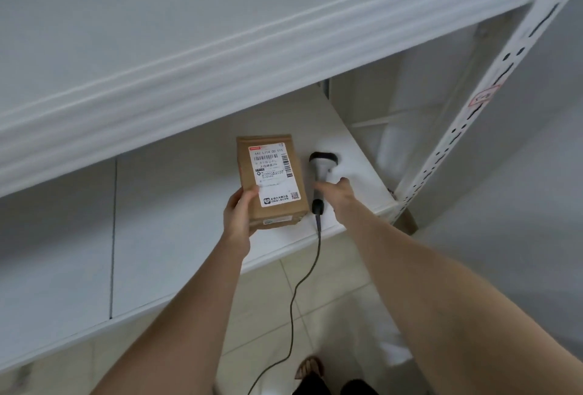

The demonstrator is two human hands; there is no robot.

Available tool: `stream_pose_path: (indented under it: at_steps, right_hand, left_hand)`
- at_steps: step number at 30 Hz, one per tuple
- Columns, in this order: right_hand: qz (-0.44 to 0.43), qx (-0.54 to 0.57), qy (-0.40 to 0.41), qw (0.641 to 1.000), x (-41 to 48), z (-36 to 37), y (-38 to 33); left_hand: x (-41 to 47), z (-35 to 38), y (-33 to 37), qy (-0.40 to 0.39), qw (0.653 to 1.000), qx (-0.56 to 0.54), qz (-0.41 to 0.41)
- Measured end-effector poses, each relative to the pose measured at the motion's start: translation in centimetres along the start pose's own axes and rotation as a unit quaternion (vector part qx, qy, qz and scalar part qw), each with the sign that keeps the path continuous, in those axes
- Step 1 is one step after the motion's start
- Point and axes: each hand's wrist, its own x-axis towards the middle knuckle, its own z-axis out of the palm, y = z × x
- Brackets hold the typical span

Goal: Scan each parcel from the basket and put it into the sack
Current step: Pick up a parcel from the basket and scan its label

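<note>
Parcel [271, 180]: brown cardboard box, held face up over the lower shelf board [157, 221], near the middle of the view. White shipping label [275, 173] uppermost, barcodes showing. Far end pointing in under the upper shelf [189, 47], whose thick front lip crosses the whole picture overhead.

Far left: bare white board, cut by a dark seam [113, 237] running front to back, with wide open surface on both sides of it. Front edge of the board slanting from lower left up toward the right, tiled floor [268, 315] below.

Left hand [239, 214]: gripping the parcel's near left corner. Thumb lying on top beside the label's lower left edge, fingers curled underneath and mostly hidden.

Just right of the parcel, across a narrow gap: scanner [321, 170], pale body and dark head, head toward the back of the shelf, dark butt close to the front edge. Cable [303, 281] dropping over that edge and hanging down between the two forearms.

Right hand [337, 192]: at the scanner's handle from the right, smeared by motion. Thumb and fingers apart on either side of the grip; clamped or only touching, impossible to tell.

Further right: board ending at a corner against a perforated white upright [457, 155] carrying a red-edged tag [484, 96]. Only a short strip of free board between hand and upright.

Bottom edge: a sandalled foot [310, 366] on the tiles.
</note>
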Motion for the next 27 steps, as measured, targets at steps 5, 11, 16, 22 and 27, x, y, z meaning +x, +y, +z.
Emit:
stream_pose_path:
  at_steps: [5, 11, 16, 22, 27]
  right_hand:
    - [0.0, -0.01, -0.008, 1.0, 4.3, 2.8, 0.6]
    - [-0.013, -0.05, 0.026, 0.998, 6.3, 3.3, 1.3]
    - [-0.007, 0.051, 0.04, 0.998, 2.0, 0.5, 1.1]
    - [0.039, 0.179, 0.051, 0.982, -6.7, -4.3, -0.2]
    - [0.041, 0.165, 0.032, 0.985, -14.4, -7.9, -1.4]
  left_hand:
    - [4.2, -0.9, -1.6, -0.012, 1.0, 0.005, 0.001]
    - [5.6, -1.4, -2.3, -0.017, 1.0, 0.025, -0.003]
    - [2.4, -0.8, -0.5, -0.019, 0.999, 0.034, -0.007]
    - [-4.9, 0.2, 2.7, -0.039, 0.996, 0.068, -0.034]
    - [-11.7, 0.9, 4.5, -0.064, 0.991, 0.104, -0.061]
